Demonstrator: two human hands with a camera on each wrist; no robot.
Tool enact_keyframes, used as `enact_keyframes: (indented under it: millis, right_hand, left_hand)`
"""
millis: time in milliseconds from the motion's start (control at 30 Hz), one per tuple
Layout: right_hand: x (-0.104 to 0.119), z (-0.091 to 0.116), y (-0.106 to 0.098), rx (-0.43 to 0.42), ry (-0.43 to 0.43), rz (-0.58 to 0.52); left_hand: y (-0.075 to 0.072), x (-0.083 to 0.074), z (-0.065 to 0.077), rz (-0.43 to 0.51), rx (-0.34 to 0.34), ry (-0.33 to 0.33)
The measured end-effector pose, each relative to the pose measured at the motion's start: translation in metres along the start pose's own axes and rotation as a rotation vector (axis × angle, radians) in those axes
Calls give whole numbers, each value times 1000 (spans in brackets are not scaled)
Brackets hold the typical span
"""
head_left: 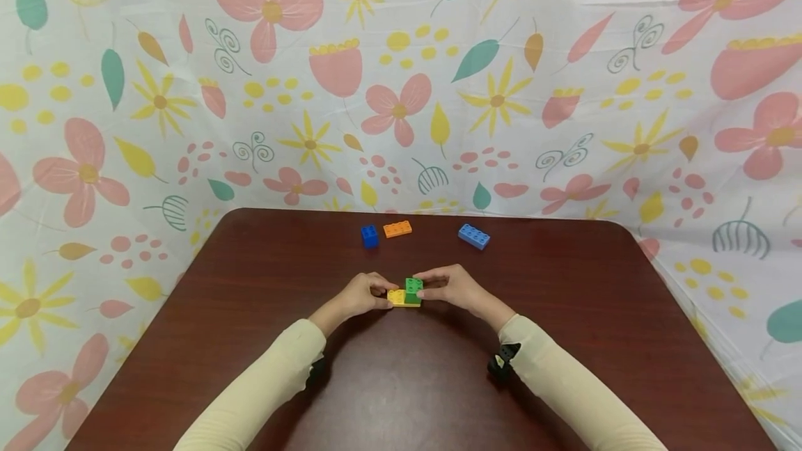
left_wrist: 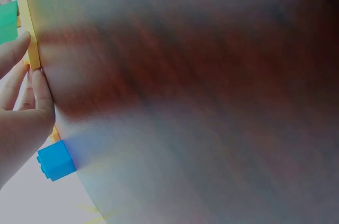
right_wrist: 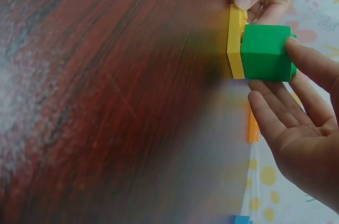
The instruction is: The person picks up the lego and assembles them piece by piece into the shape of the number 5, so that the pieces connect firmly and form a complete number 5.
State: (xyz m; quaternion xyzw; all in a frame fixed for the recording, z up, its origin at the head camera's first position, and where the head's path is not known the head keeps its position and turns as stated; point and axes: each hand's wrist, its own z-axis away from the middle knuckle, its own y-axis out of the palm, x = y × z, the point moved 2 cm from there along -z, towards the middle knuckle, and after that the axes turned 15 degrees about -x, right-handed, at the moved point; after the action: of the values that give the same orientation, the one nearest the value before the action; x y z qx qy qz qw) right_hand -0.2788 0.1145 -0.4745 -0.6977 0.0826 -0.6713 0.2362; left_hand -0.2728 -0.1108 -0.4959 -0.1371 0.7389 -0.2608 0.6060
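A flat yellow toy brick (head_left: 396, 296) lies on the dark wooden table, with a taller green brick (head_left: 413, 288) on the right end of its studs. My left hand (head_left: 361, 294) pinches the yellow brick's left end between thumb and fingers. From the other side, my right hand (head_left: 456, 289) grips the green brick, thumb at the near side and fingers behind it. In the right wrist view the green brick (right_wrist: 266, 53) sits against the studded face of the yellow brick (right_wrist: 234, 49), the right thumb at its studded end.
Behind the hands, toward the table's far edge, lie a dark blue brick (head_left: 370, 236), a flat orange brick (head_left: 397, 229) and a longer light blue brick (head_left: 473, 236). A flower-patterned cloth (head_left: 401, 110) hangs beyond the table (head_left: 564, 263).
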Motion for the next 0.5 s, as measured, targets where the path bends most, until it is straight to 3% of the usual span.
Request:
enact_keyframes:
  millis: [500]
  right_hand:
    - [7,-1,0,7,-84,75]
  left_hand:
    - [0,-1,0,14,6,-14]
